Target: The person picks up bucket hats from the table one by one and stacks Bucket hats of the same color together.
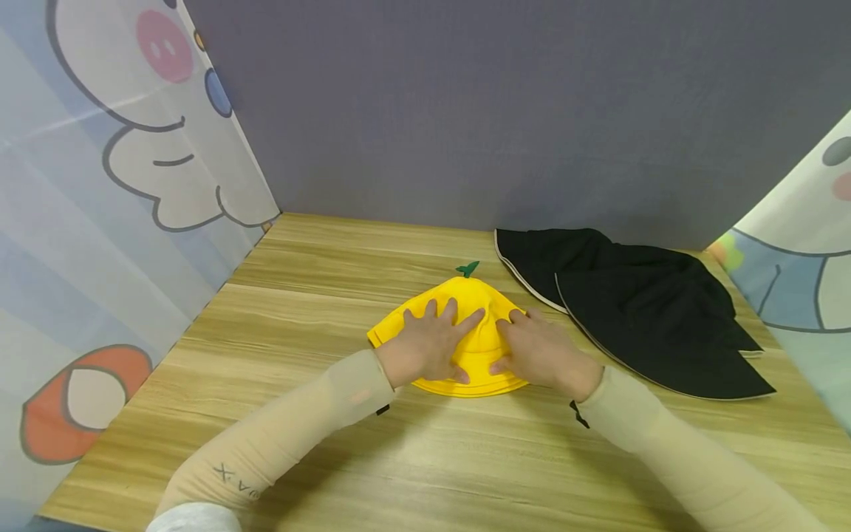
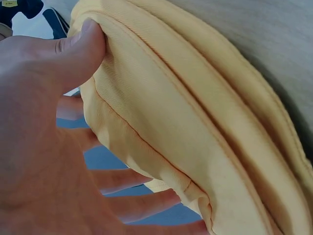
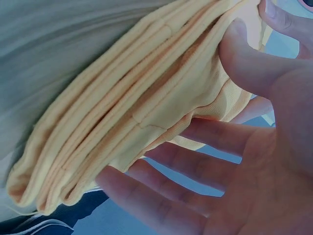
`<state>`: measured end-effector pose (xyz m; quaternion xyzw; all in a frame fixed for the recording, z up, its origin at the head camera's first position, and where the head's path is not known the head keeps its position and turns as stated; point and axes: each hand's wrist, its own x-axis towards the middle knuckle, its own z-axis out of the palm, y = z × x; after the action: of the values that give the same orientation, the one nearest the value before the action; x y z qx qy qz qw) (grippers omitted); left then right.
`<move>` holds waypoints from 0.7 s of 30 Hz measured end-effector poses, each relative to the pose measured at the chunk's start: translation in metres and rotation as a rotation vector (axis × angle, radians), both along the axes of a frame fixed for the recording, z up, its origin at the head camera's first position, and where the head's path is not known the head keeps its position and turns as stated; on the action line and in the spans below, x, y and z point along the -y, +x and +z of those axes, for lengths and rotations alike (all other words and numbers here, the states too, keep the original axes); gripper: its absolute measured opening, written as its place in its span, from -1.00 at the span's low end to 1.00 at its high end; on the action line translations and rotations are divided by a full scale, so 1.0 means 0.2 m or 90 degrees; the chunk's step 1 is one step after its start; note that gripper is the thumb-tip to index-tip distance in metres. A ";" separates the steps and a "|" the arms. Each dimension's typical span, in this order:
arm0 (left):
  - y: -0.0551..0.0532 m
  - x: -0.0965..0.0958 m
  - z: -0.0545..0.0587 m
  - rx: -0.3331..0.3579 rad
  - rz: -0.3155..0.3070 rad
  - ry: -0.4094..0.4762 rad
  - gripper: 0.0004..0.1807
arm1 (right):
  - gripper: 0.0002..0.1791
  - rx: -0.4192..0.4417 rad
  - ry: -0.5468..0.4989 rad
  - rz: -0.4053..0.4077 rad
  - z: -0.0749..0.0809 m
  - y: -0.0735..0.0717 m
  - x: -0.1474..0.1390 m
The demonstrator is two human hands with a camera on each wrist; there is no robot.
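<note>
Yellow and sprout-topped, the fabric hat (image 1: 480, 355) lies on the desk (image 1: 312, 310) beneath the left hand (image 1: 428, 343) and right hand (image 1: 541, 351), each grip spread wide over it. Uneven pressure could crease the cloth or skew its layered brim (image 2: 161, 98). No container shows; black cloth hats (image 1: 654, 318) lie nearby.

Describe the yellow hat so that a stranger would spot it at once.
Start at the wooden table and find the left hand and right hand, spread near its middle. The yellow hat lies under them, left of the black hats. Its bright colour and green sprout on top set it apart from those neighbours.
</note>
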<state>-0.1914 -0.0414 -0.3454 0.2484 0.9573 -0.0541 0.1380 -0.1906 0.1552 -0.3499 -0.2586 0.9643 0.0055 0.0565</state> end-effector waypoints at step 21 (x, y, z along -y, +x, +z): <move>-0.10 0.09 0.00 0.059 0.097 0.002 0.16 | -0.29 -0.040 -0.073 -0.056 -0.01 0.00 -0.15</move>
<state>-0.2106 -0.0595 -0.3458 0.1772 0.9661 -0.0307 0.1854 -0.1913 0.1842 -0.3510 -0.2182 0.9748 -0.0441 0.0112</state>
